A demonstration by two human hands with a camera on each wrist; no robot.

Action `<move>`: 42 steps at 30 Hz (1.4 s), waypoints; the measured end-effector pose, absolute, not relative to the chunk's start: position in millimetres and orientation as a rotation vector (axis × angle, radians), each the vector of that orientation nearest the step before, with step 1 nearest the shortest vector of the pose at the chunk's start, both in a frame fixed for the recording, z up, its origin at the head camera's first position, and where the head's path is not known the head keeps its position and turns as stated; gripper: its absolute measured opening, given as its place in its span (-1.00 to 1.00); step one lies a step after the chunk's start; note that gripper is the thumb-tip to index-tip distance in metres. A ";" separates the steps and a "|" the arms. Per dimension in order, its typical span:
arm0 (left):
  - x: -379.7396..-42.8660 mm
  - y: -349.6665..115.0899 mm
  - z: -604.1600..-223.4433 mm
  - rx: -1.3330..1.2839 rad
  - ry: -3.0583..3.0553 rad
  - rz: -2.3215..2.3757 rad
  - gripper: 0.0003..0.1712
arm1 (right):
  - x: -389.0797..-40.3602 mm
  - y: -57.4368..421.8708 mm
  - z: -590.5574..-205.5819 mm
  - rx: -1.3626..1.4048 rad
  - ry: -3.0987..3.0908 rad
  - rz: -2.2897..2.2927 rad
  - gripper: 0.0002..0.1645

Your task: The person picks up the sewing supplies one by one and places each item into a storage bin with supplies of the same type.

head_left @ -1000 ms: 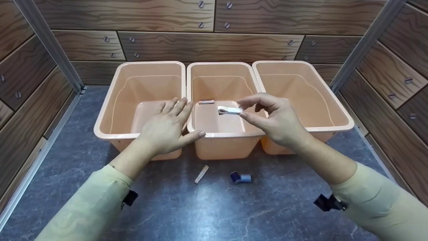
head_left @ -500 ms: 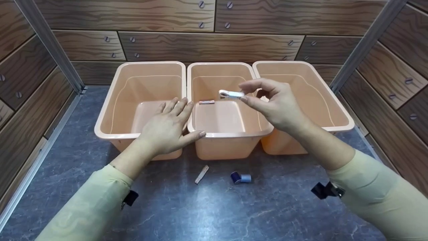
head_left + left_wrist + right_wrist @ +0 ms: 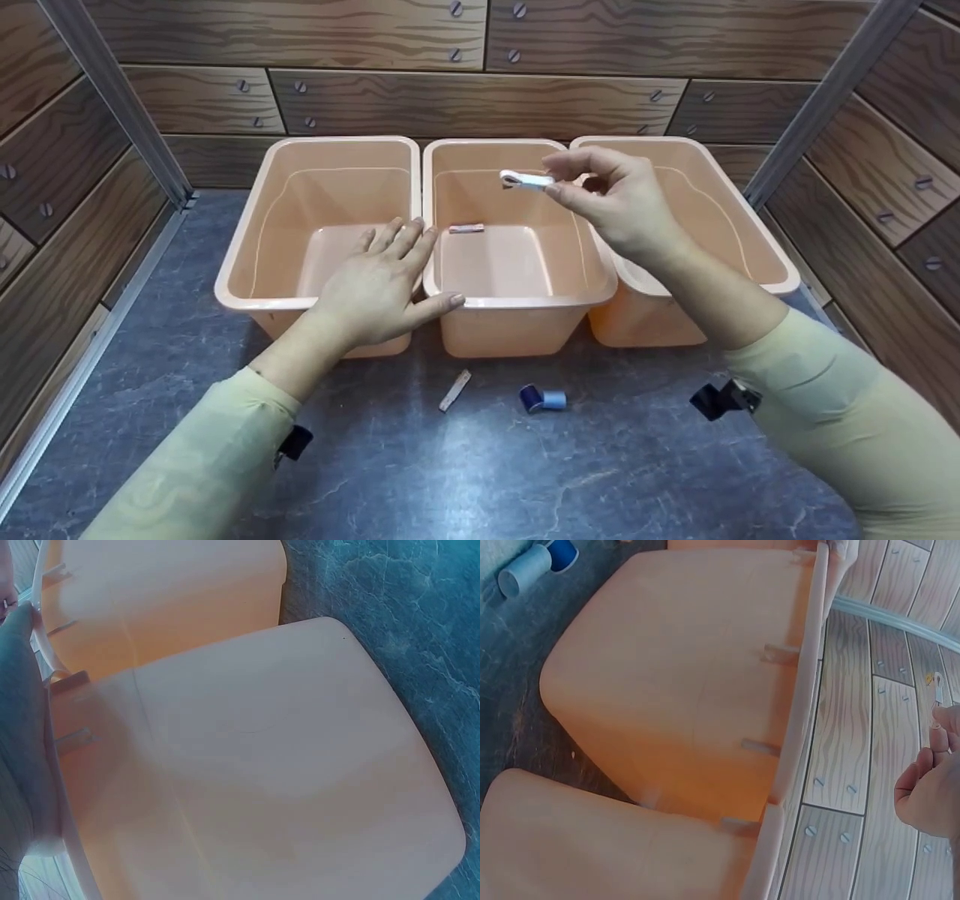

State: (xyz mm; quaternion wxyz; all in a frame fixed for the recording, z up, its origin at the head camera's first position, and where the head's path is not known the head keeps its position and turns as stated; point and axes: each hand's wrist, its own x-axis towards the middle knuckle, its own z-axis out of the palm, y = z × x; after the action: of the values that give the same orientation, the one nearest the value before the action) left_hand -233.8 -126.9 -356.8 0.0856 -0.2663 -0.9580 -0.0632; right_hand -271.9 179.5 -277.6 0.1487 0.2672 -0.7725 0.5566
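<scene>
My right hand (image 3: 626,206) pinches a small folded white band (image 3: 526,180), looped at its free end, between thumb and fingertips above the middle bin (image 3: 525,302). In the right wrist view the band (image 3: 938,688) shows beyond the fingertips with a yellowish spot at its end. My left hand (image 3: 379,289) lies flat with fingers spread across the adjoining rims of the left bin (image 3: 259,304) and the middle bin. A small pale strip with reddish marks (image 3: 466,228) lies inside the middle bin, towards its back left.
To the right stands a third peach bin (image 3: 750,287). In front of the bins, a thin whitish strip (image 3: 454,391), a dark blue thread spool (image 3: 530,398) and a light blue spool (image 3: 554,400) lie on the dark marbled table (image 3: 375,465). Wood-patterned walls (image 3: 480,97) surround the table.
My right hand has risen and moved towards the back of the middle bin, still pinching the white band. The left hand stays on the rims.
</scene>
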 end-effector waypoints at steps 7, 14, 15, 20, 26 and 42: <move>-234.3 -126.3 -355.5 -0.792 -2.856 -0.185 0.17 | -287.2 182.6 -277.6 0.741 -2.209 1.658 -0.71; -234.8 -125.9 -355.2 -0.797 -2.851 -0.176 0.18 | -300.5 186.4 -276.9 0.687 -2.217 1.654 -0.71; -234.7 -125.9 -355.1 -0.797 -2.853 -0.175 0.18 | -302.6 186.7 -277.1 0.681 -2.219 1.651 -0.71; -234.3 -125.7 -354.6 -0.800 -2.867 -0.168 0.19 | -312.2 187.7 -278.5 0.635 -2.248 1.638 -0.68; -234.1 -125.9 -354.7 -0.805 -2.854 -0.160 0.18 | -322.2 187.3 -278.8 0.602 -2.238 1.662 -0.69; -234.1 -127.2 -356.2 -0.800 -2.859 -0.179 0.19 | -345.4 184.9 -276.7 0.492 -2.263 1.705 -0.70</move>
State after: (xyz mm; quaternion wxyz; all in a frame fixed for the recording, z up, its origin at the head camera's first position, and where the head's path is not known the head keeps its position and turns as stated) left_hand -234.1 -127.2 -356.2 0.0837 -0.2679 -0.9579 -0.0599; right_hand -345.4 184.9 -276.7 0.1325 0.1695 -0.7801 0.5875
